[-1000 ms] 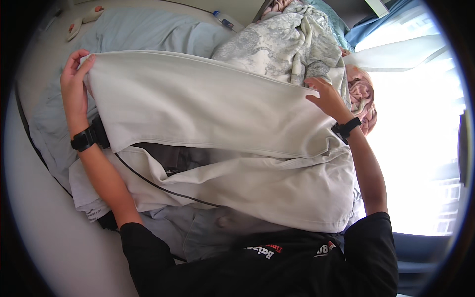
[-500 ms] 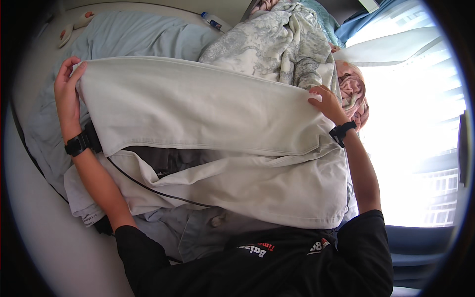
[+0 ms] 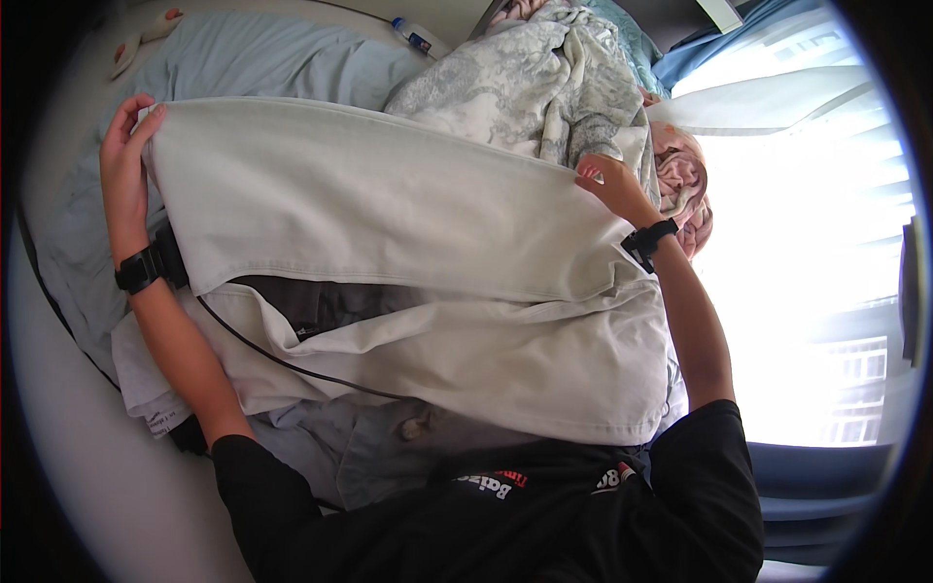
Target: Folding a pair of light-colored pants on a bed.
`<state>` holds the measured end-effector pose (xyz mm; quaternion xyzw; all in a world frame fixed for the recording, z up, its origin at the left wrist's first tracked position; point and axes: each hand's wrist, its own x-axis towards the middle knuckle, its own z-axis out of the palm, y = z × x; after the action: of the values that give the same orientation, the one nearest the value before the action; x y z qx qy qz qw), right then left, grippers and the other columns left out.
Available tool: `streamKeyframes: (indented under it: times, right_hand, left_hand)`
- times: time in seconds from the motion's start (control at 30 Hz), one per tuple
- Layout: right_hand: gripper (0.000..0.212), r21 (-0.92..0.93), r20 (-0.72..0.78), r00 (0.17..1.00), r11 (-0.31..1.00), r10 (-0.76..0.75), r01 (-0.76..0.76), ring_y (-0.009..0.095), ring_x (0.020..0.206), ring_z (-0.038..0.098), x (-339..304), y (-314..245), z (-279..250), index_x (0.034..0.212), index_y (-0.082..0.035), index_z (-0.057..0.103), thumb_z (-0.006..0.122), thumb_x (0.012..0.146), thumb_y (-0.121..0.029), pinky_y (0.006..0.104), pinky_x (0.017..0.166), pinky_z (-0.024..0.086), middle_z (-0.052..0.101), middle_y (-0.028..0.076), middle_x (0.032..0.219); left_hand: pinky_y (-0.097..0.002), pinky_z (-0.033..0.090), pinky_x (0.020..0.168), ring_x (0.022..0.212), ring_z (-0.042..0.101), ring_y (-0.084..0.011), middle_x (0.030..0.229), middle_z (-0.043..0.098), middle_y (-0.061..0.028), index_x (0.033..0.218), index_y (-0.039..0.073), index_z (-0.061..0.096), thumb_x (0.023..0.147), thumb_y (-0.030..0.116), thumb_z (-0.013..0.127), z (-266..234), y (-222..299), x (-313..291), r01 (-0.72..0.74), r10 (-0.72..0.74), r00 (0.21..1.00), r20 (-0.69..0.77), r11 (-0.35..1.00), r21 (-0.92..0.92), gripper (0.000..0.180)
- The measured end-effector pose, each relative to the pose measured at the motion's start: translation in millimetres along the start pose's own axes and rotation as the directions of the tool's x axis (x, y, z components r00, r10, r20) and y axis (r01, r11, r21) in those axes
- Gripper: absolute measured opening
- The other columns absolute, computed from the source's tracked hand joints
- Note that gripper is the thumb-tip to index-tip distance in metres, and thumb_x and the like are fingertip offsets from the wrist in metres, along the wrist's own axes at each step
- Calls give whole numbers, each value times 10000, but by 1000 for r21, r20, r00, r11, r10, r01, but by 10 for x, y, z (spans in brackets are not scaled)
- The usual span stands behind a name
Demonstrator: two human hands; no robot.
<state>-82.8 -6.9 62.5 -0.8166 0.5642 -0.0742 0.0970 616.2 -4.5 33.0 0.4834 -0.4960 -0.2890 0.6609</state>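
Observation:
Off-white trousers (image 3: 379,204) lie spread out in front of me, their legs reaching left. At the far left corner, my left hand (image 3: 126,146) is closed on the hem of the upper leg, thumb on top. My right hand (image 3: 622,189) has its fingers curled round the far edge toward the right end, in a pinch on the cloth; its fingertips are partly hidden. The lower leg (image 3: 544,364) lies nearer to me, creased. Dark cloth (image 3: 340,303) shows through the gap between the legs.
Beyond the trousers lie a pale blue sheet (image 3: 282,63), a grey-and-white patterned blanket (image 3: 486,87) and a pink bundle of cloth (image 3: 680,175). A bottle (image 3: 413,37) rests at the back. A black cable (image 3: 292,360) crosses the trousers from my left wrist. Bright window (image 3: 807,253) at right.
My right hand has shifted left along the far edge of the trousers. My left hand keeps its hold on the hem. The whole view has moved slightly.

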Motion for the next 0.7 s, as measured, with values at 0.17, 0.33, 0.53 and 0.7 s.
streamKeyframes:
  times: [0.17, 0.33, 0.53, 0.7]
  right_hand:
    - [193, 3, 12, 999, 999, -33, 33, 307, 948, 725, 4, -75, 8, 1033, -20, 672, 740, 918, -160, 401, 864, 557, 732, 149, 984]
    - [202, 57, 4, 999, 997, -45, 45, 311, 955, 726, 17, -107, 28, 1043, -15, 651, 734, 929, -159, 405, 869, 557, 735, 152, 985]
    - [213, 96, 15, 1000, 995, -15, 13, 276, 936, 736, 72, -313, 9, 1060, -12, 662, 742, 930, -160, 382, 854, 566, 742, 139, 960]
    - [220, 108, 75, 997, 994, 1, -9, 237, 913, 739, 98, -499, -38, 1059, -6, 715, 757, 925, -175, 354, 837, 570, 753, 124, 957]
  left_hand:
    - [-247, 428, 934, 1020, 571, -117, 1114, 620, -25, 1146, 36, 677, 938, 188, 768, -2, 2, -9, 2, -2, 1000, 2, 1000, 31, 274]
    - [-251, 422, 956, 1040, 571, -124, 1122, 624, -29, 1143, 35, 680, 936, 192, 770, 8, -4, 10, -10, 9, 1000, 7, 999, 38, 274]
    - [-249, 418, 961, 1049, 570, -123, 1121, 625, -28, 1145, 35, 681, 939, 194, 767, 17, -6, 3, 5, -5, 1000, 8, 999, 40, 274]
    - [-247, 422, 951, 1038, 574, -118, 1120, 626, -24, 1148, 36, 683, 942, 192, 763, 6, 0, -2, -3, 3, 1000, 5, 999, 50, 271]
